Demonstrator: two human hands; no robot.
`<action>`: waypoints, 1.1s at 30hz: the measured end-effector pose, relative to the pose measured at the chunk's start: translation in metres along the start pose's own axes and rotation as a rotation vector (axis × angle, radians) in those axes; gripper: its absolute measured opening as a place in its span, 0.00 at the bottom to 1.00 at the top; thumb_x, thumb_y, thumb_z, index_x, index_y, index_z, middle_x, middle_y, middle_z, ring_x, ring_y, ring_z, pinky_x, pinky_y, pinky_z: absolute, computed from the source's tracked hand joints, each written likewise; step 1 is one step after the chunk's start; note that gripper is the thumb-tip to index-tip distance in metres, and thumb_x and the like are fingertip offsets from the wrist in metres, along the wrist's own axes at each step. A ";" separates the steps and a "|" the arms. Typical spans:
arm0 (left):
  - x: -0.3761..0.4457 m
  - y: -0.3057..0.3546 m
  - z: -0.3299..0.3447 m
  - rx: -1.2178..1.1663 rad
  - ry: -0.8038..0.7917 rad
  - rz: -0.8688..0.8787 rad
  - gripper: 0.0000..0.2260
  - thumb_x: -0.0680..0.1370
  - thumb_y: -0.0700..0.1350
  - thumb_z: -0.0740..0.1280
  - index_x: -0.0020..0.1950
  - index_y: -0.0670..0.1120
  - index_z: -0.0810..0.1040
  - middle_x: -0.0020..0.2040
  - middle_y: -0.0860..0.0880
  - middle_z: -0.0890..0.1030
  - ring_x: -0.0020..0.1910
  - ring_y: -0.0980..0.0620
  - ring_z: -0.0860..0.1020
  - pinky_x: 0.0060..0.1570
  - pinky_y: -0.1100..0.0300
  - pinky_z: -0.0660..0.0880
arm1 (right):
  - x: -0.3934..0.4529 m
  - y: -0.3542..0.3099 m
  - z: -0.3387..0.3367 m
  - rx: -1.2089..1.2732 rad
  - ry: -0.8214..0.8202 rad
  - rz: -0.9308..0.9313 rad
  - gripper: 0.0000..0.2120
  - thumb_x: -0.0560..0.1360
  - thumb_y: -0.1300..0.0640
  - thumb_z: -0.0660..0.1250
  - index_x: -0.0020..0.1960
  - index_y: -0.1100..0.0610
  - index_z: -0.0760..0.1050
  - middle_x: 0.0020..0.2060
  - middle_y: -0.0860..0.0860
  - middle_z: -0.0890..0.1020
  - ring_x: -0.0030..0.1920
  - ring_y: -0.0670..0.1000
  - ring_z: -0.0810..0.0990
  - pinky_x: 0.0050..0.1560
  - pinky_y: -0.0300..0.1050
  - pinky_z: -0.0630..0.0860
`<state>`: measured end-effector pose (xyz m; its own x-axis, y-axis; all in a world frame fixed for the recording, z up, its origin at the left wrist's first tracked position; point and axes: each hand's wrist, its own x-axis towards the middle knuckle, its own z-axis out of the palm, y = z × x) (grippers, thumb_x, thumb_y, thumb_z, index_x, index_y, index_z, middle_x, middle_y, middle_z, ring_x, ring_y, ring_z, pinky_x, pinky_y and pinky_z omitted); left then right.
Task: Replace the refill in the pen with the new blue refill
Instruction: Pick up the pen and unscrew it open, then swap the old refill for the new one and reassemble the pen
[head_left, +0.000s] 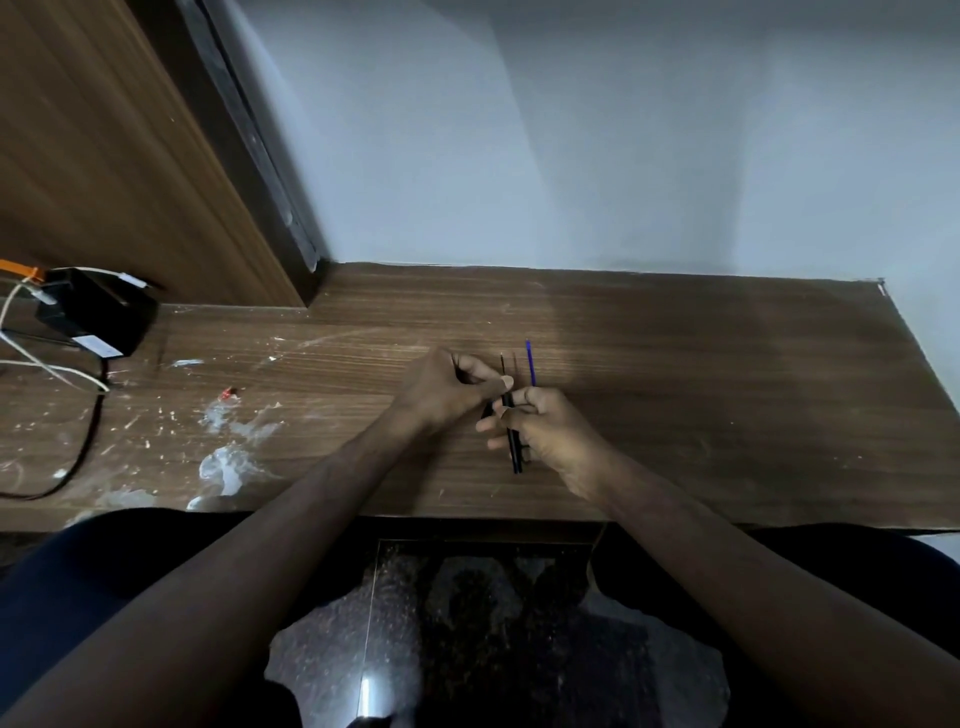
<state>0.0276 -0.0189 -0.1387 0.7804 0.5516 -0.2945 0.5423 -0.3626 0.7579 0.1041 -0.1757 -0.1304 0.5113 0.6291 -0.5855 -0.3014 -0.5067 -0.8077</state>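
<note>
Over the middle of the wooden table (675, 364), my right hand (550, 436) grips a black pen barrel (514, 447) that points away from me. A thin dark refill (502, 366) sticks out of the barrel's far end, and my left hand (447, 389) pinches it between thumb and fingers just above the barrel. The new blue refill (530, 362) lies on the table just right of the dark one, its near end hidden behind my right hand. A small dark piece shows under my left fingers; I cannot tell what it is.
A black adapter (98, 312) with white and black cables sits at the table's far left. White paint smears (228, 457) and a small red bit (228, 393) mark the left part. A wooden panel and a wall stand behind; dark floor lies below the front edge.
</note>
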 end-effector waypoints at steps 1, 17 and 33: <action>0.000 0.000 0.001 0.001 0.011 0.008 0.09 0.75 0.58 0.78 0.46 0.54 0.91 0.44 0.56 0.90 0.46 0.60 0.86 0.46 0.64 0.78 | 0.001 0.001 0.000 -0.014 0.000 -0.001 0.07 0.85 0.57 0.65 0.60 0.56 0.78 0.50 0.52 0.90 0.48 0.52 0.90 0.47 0.48 0.81; 0.038 0.002 -0.007 0.260 0.214 -0.115 0.10 0.76 0.61 0.75 0.43 0.56 0.86 0.45 0.52 0.88 0.47 0.50 0.85 0.43 0.56 0.78 | -0.015 0.025 -0.020 -0.235 0.039 0.078 0.04 0.85 0.58 0.64 0.55 0.56 0.78 0.45 0.54 0.89 0.39 0.48 0.88 0.37 0.46 0.85; 0.016 0.008 -0.025 0.347 0.206 0.000 0.11 0.77 0.63 0.73 0.38 0.62 0.80 0.48 0.53 0.88 0.49 0.49 0.86 0.49 0.47 0.85 | 0.020 0.032 -0.035 -0.632 0.468 -0.280 0.07 0.76 0.58 0.76 0.44 0.58 0.80 0.36 0.48 0.83 0.37 0.46 0.82 0.38 0.31 0.74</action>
<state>0.0372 0.0057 -0.1229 0.7210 0.6776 -0.1449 0.6425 -0.5754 0.5061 0.1325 -0.1996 -0.1653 0.8239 0.5416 -0.1669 0.3235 -0.6912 -0.6462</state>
